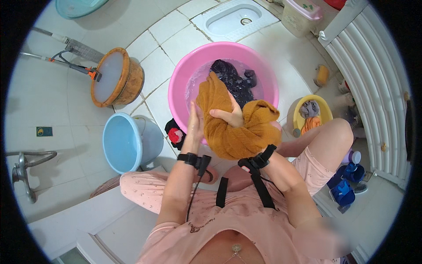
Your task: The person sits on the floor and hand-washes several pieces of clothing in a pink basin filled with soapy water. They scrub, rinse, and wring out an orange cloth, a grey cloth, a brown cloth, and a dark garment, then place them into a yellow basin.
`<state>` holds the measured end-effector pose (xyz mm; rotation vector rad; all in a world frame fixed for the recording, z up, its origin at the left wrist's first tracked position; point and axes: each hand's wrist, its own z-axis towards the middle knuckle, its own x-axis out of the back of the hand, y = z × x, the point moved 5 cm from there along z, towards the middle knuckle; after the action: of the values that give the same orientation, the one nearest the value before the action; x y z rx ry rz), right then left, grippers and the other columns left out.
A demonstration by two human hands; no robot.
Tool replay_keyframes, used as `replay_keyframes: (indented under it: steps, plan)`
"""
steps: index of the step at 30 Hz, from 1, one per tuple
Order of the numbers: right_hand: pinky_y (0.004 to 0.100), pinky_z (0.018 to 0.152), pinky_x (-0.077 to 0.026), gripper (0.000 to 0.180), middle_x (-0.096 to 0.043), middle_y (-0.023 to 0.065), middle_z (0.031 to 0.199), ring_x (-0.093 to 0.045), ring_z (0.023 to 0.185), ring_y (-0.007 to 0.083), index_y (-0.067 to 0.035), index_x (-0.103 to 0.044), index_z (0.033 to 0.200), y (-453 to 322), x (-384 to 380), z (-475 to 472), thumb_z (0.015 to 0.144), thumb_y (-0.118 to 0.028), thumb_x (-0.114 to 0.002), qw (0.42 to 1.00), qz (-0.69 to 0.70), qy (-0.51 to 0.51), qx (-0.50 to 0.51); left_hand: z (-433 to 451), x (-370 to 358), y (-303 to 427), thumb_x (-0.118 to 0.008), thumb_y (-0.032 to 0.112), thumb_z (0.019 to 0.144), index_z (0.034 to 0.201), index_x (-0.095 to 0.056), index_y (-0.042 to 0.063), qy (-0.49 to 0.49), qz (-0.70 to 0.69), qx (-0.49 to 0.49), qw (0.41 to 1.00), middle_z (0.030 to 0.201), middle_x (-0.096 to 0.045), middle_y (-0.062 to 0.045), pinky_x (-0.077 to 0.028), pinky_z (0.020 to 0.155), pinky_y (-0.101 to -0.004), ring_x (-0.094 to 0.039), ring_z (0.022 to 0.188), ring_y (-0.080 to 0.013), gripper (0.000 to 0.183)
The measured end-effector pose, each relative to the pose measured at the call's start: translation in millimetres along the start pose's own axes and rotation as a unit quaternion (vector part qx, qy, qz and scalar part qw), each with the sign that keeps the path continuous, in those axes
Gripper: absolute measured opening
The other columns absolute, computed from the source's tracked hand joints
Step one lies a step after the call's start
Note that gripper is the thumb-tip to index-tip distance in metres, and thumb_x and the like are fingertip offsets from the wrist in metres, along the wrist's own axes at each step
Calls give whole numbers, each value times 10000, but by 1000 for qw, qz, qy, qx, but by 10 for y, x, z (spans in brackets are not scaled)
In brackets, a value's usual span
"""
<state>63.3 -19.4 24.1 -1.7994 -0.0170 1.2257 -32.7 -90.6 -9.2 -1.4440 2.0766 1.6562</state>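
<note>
A bunched mustard-brown cloth (227,138) is lifted over the near side of a large pink plastic basin (178,76). My right hand (233,114) grips its middle, the thumb and fingers showing between the folds. At the cloth's left edge my left hand (195,122) is upright with the palm against or close beside it; most of its fingers are hidden, so its hold is unclear. Dark wet fabric (234,81) lies in the cloudy water of the basin, beyond the brown cloth.
A light blue bucket (122,142) and a wooden tub (133,82) of cloudy water stand left. Black and red fabric (175,134) lies by the basin. A squat toilet (234,18) is beyond. At right are a yellow basin (298,112) with cloths and a white folding door (366,66).
</note>
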Motion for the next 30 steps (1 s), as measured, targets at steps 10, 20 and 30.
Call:
replay_keyframes:
  steps: [10, 20, 30]
  plan:
    - [321, 904, -463, 555, -603, 87, 1133, -584, 1034, 175, 29, -522, 1223, -50, -214, -212, 718, -12, -748, 992, 56, 56, -102, 138, -322, 214, -521, 726, 771, 1387, -364, 98, -137, -208, -28, 968, 1339, -476, -128, -410, 1019, -467, -482, 1206, -300, 894]
    - [308, 869, -474, 563, -623, 77, 1074, -599, 969, 155, 17, -509, 1214, 78, -24, -21, 712, -45, -756, 960, -268, -49, -59, 468, -45, 397, -675, 114, 831, 1141, -551, 34, -12, 137, 58, 989, 1106, -609, -105, -533, 826, -372, -619, 975, -230, 344]
    - [307, 865, -475, 562, -624, 76, 1055, -600, 964, 155, 20, -512, 1202, 227, 258, -144, 701, -42, -759, 890, -444, -83, -70, 683, -65, 341, -706, 91, 684, 1066, -592, -17, 107, 600, -136, 781, 1008, -674, -137, -511, 814, -357, -650, 944, -250, 414]
